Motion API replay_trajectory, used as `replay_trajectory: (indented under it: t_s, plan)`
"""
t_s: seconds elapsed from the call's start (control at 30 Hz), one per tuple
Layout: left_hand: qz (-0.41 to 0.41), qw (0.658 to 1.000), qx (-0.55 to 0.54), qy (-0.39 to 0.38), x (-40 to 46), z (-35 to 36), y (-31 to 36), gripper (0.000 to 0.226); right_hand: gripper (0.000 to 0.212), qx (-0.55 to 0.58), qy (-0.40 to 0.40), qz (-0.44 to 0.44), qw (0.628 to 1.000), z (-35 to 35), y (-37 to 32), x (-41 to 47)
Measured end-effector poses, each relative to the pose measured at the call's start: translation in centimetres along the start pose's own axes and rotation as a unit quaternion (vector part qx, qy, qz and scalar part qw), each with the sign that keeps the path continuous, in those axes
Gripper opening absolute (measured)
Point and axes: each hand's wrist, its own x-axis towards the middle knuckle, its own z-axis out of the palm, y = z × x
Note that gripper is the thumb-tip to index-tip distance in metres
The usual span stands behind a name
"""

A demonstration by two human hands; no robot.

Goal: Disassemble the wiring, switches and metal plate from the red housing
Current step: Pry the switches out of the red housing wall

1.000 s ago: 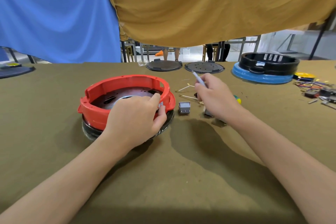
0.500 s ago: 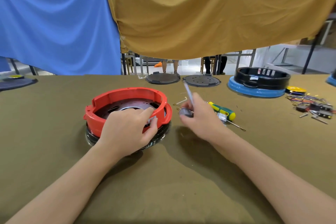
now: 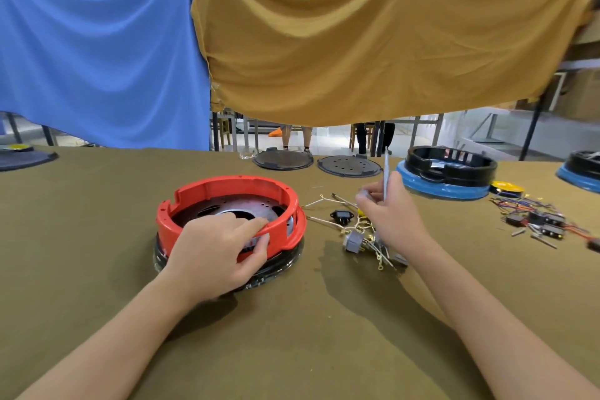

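Olive cloth table [image 3: 292, 334]: left hand [image 3: 214, 253] grips the red housing [image 3: 227, 191] rim at 5 o'clock; right hand [image 3: 393, 217], at 3 o'clock, pinches a thin tool [image 3: 386, 172] upright.

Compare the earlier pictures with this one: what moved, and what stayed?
The right hand rose off the table, lifting a grey switch and its wires while holding a thin tool upright. The left hand stayed gripping the red housing, which did not shift.

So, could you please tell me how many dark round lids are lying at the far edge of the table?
2: one lid behind the red housing, the other lid just right of it. Others may be hidden.
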Motion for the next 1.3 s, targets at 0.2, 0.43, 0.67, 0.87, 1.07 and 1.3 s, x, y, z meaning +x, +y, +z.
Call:
replay_trajectory:
  t_s: [0.2,0.43,0.67,0.87,1.07,1.3]
  plan:
    - [0.009,1.0,-0.008,0.002,0.0,0.0,-0.2,0.026,0.019,-0.113,-0.119,0.017,0.986,-0.2,0.9,0.2]
    - [-0.009,0.997,0.056,0.053,0.0,0.6,-0.2,0.032,0.016,-0.005,0.043,0.038,0.998,-1.5,-0.3,0.4]
    - [-0.033,0.994,0.091,0.055,-0.1,1.0,-0.2,0.041,0.013,-0.085,-0.101,0.039,0.991,-0.4,-0.5,-0.3]
    - [-0.015,0.992,0.108,0.063,-0.1,0.9,-0.1,0.038,0.012,-0.188,0.034,0.103,0.976,-3.1,-0.5,0.3]
    - [-0.025,0.992,0.11,0.057,-0.1,1.3,-0.1,0.041,0.029,-0.384,-0.096,0.156,0.905,-1.1,0.1,-0.6]
    - [-0.025,0.995,0.08,0.059,0.0,1.0,0.1,0.042,0.031,-0.27,-0.029,0.114,0.956,-1.1,0.0,0.1]
